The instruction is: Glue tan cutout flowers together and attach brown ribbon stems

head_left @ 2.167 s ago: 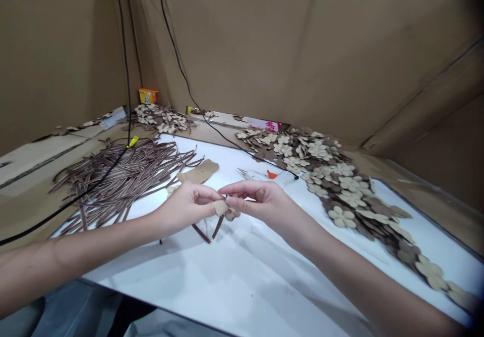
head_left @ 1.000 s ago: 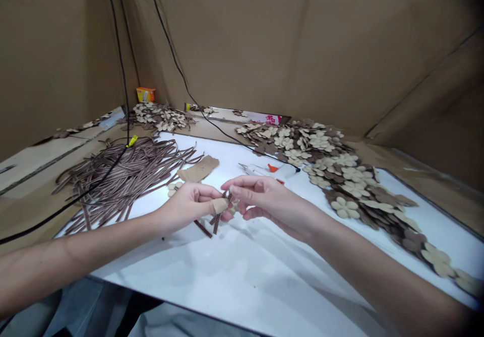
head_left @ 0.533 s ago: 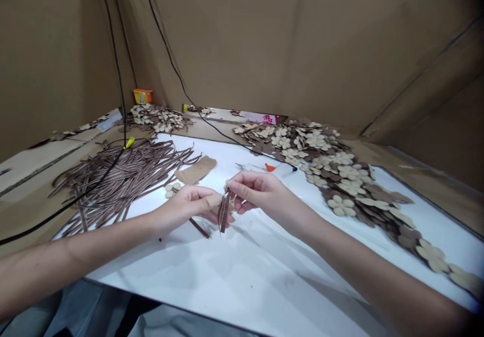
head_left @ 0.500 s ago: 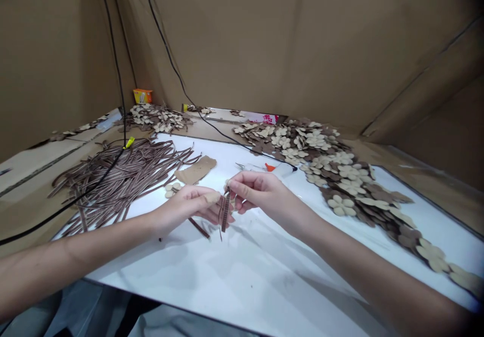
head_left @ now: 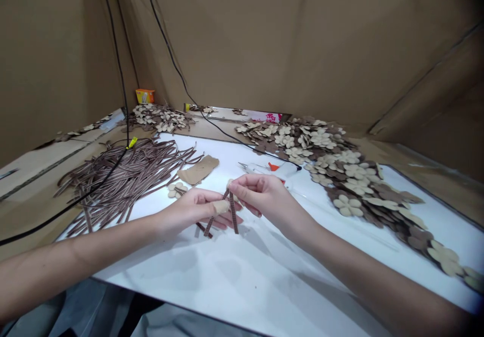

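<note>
My right hand (head_left: 260, 194) pinches the top of narrow brown striped ribbon strips (head_left: 233, 212), with a small tan flower cutout (head_left: 230, 183) at its fingertips. The strips hang down between my hands. My left hand (head_left: 194, 211) lies just left of them, fingers stretched toward my right hand. A tan plaster (head_left: 221, 206) is wrapped around one of its fingers. A short dark ribbon piece (head_left: 204, 229) shows below those fingers, and I cannot tell whether they grip it.
A heap of striped ribbons (head_left: 128, 181) lies left on the white board (head_left: 242, 281), beside a cardboard scrap (head_left: 198, 170). Flower cutouts (head_left: 348, 191) spread across the right. Tweezers (head_left: 244, 165), an orange-capped bottle (head_left: 272, 166) and black cables (head_left: 170, 80) lie beyond.
My hands have drawn slightly apart. The ribbon strips now hang from my right hand's fingertips at a new slant, and my left hand has shifted a little to the right.
</note>
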A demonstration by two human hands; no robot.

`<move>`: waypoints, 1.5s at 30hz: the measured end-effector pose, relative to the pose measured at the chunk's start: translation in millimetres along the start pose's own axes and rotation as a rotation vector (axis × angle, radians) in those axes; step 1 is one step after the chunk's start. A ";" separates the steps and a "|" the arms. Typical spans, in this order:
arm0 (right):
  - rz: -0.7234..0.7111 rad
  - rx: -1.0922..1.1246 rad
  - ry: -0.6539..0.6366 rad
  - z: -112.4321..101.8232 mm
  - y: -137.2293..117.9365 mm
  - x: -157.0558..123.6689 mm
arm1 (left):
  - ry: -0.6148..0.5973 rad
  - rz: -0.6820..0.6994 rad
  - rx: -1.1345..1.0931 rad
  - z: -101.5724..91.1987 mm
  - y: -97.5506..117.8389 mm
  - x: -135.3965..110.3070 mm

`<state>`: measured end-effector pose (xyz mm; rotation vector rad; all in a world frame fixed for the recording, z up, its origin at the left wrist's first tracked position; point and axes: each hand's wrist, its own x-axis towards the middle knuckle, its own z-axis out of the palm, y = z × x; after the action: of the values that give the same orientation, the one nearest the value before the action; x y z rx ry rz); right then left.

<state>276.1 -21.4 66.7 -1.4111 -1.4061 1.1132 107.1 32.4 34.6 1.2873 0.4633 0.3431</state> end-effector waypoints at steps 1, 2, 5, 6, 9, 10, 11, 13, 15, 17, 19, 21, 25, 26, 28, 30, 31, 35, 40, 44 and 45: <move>0.003 0.007 -0.006 0.1 0.7 0.1 | 0.018 -0.011 0.005 0.8 -1.0 0.9; 0.006 0.013 -0.010 0.2 1.6 0.1 | 0.032 -0.018 0.007 1.4 -2.0 1.8; 0.011 0.022 -0.010 0.9 5.1 -0.3 | 0.043 -0.020 -0.002 2.9 -4.4 3.1; 0.009 0.023 -0.010 1.1 6.4 -0.5 | 0.043 -0.025 -0.003 3.2 -4.9 3.1; -0.012 0.031 -0.018 1.5 9.1 -1.3 | 0.060 -0.049 0.017 3.7 -4.7 2.0; -0.019 0.036 -0.030 1.5 9.4 -1.5 | 0.067 -0.053 0.027 3.6 -4.4 1.4; -0.024 0.042 -0.044 1.6 9.5 -1.6 | 0.074 -0.052 0.036 3.5 -3.9 0.8; -0.032 0.059 -0.058 1.8 8.9 -1.7 | 0.080 -0.019 0.036 2.8 -2.9 -0.5; -0.028 0.083 -0.057 2.2 8.2 -1.2 | 0.088 0.038 0.019 1.8 -2.1 -1.1; -0.017 0.112 -0.049 2.6 8.2 -0.7 | 0.088 0.091 0.012 0.7 -1.8 -1.0; -0.015 0.145 -0.030 3.0 9.0 -0.4 | 0.088 0.114 0.024 0.2 -2.2 -0.3; -0.018 0.166 0.002 3.5 10.2 -0.6 | 0.089 0.123 0.051 0.4 -3.2 0.3; -0.004 0.172 0.023 4.3 11.1 -1.0 | 0.113 0.123 0.144 2.1 -5.0 -0.1; 0.003 0.178 0.022 4.5 10.9 -0.9 | 0.114 0.129 0.166 2.4 -5.4 -0.1; 0.029 0.204 0.024 4.8 10.1 -0.5 | 0.114 0.146 0.198 2.2 -6.2 0.1; 0.060 0.242 0.018 4.9 9.2 -0.3 | 0.110 0.149 0.211 1.6 -7.0 0.6; 0.073 0.260 0.011 5.0 8.8 -0.3 | 0.110 0.145 0.213 1.2 -7.3 0.8; 0.106 0.294 0.012 5.4 8.1 -1.2 | 0.125 0.129 0.222 0.8 -7.1 1.1; 0.152 0.301 0.032 6.0 9.7 -1.4 | 0.119 0.093 0.178 1.7 -6.9 0.5; 0.182 0.312 0.029 5.8 10.8 -1.2 | 0.154 0.021 0.122 2.4 -7.3 0.4; 0.186 0.314 0.030 5.8 10.9 -1.3 | 0.160 0.010 0.120 2.5 -7.2 0.4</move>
<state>273.4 -23.1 54.8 -1.3415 -1.0393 1.3598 108.6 28.6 28.1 1.3845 0.6211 0.4342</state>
